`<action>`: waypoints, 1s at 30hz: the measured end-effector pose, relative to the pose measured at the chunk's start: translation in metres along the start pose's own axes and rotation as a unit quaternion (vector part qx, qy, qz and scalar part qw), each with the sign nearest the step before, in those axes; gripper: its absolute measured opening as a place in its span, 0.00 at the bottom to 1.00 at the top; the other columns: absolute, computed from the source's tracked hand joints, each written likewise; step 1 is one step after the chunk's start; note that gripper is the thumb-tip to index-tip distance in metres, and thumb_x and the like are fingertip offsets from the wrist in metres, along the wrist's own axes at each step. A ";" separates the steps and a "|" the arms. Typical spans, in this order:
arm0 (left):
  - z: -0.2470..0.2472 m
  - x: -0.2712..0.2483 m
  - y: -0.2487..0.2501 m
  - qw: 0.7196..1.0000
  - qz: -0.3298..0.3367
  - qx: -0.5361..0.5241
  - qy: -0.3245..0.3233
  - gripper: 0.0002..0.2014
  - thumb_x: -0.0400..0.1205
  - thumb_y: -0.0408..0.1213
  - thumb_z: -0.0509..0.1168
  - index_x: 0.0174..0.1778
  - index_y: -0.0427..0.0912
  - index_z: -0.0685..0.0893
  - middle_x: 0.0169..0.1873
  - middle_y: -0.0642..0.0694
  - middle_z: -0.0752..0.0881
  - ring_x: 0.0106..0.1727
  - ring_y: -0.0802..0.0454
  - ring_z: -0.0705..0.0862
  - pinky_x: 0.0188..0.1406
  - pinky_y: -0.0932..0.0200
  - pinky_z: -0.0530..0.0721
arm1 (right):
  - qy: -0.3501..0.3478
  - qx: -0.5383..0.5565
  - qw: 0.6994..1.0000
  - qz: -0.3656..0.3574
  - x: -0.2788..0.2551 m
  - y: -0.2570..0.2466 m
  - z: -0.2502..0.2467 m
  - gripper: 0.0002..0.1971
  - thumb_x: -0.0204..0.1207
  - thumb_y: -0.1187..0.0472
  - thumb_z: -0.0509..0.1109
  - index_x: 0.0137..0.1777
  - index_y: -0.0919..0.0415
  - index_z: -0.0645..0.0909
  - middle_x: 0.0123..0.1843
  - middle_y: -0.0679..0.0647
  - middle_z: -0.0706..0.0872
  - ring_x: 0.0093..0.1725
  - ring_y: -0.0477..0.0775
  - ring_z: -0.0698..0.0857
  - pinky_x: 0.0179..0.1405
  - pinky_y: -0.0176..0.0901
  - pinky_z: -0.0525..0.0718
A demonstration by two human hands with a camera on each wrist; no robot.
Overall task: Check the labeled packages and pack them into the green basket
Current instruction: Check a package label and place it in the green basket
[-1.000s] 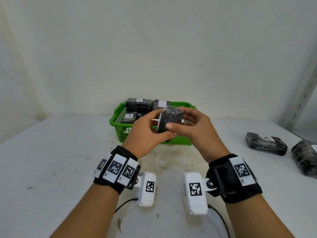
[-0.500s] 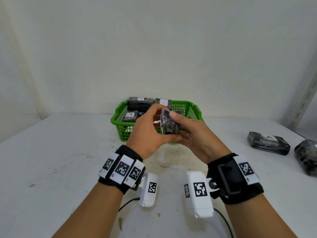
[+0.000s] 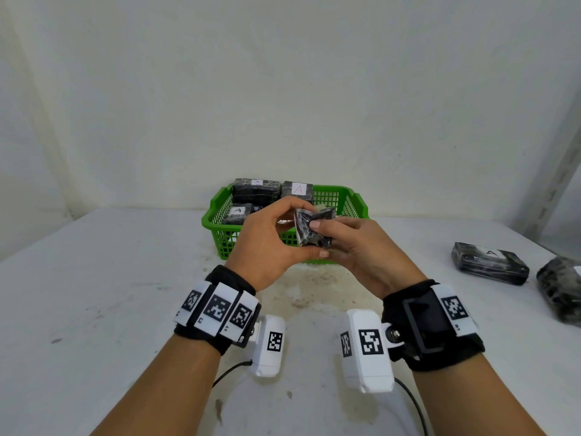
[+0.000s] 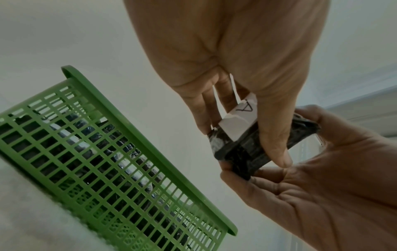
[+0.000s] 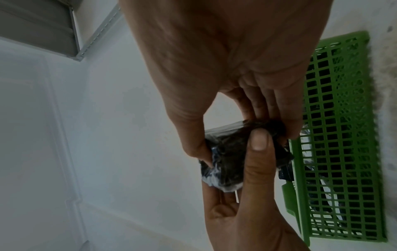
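Observation:
Both hands hold one small black wrapped package (image 3: 309, 228) in the air just in front of the green basket (image 3: 355, 199). My left hand (image 3: 270, 234) grips it from the left, thumb under it. My right hand (image 3: 355, 243) pinches it from the right, thumb on its near face. In the left wrist view the package (image 4: 247, 149) carries a white label (image 4: 240, 122) marked "A", turned away from the head camera. The right wrist view has the package (image 5: 232, 163) between both thumbs. Several black packages with "A" labels (image 3: 256, 191) lie in the basket.
Two more black wrapped packages lie on the white table at the right, one with an "A" label (image 3: 490, 267) and one at the frame edge (image 3: 562, 287). A white wall stands behind the basket. The table (image 3: 94, 294) is stained near its middle.
The hands have turned the package between them and lowered it a little, keeping it in front of the basket. The head view has shifted slightly.

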State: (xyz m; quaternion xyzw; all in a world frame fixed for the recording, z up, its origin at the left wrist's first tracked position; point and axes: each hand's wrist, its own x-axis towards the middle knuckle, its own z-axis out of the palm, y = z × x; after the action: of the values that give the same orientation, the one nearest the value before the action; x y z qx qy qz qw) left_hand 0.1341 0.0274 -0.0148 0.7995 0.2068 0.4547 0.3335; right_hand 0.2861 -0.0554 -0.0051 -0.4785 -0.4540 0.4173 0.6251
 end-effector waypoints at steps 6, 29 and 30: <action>0.004 0.000 0.001 1.000 0.002 -0.001 -0.009 0.28 0.63 0.45 0.86 0.58 0.55 0.85 0.50 0.57 0.90 0.54 0.60 0.89 0.59 0.51 0.88 | -0.005 -0.005 1.000 0.003 -0.002 -0.004 0.002 0.09 0.82 0.62 0.74 0.56 0.65 0.92 0.57 0.65 0.94 0.53 0.56 0.92 0.48 0.45 0.92; 0.002 0.001 -0.002 1.000 -0.014 -0.002 -0.013 0.23 0.66 0.46 0.84 0.55 0.53 0.84 0.49 0.55 0.90 0.54 0.55 0.89 0.52 0.48 0.90 | -0.019 -0.040 0.998 0.046 0.000 -0.003 -0.002 0.16 0.83 0.53 0.73 0.64 0.62 0.90 0.61 0.62 0.93 0.55 0.60 0.89 0.70 0.60 0.84; 0.002 0.001 -0.003 1.000 -0.016 0.006 -0.012 0.23 0.66 0.46 0.83 0.55 0.54 0.84 0.49 0.55 0.89 0.54 0.55 0.88 0.52 0.50 0.90 | -0.009 -0.036 0.998 0.041 0.000 -0.004 -0.001 0.19 0.81 0.52 0.74 0.66 0.64 0.89 0.60 0.62 0.93 0.54 0.61 0.88 0.68 0.59 0.86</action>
State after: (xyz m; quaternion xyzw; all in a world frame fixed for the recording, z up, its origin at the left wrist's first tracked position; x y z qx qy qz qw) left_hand 0.1363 0.0291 -0.0169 0.8035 0.2180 0.4388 0.3382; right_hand 0.2878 -0.0564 -0.0016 -0.5155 -0.4544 0.4303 0.5854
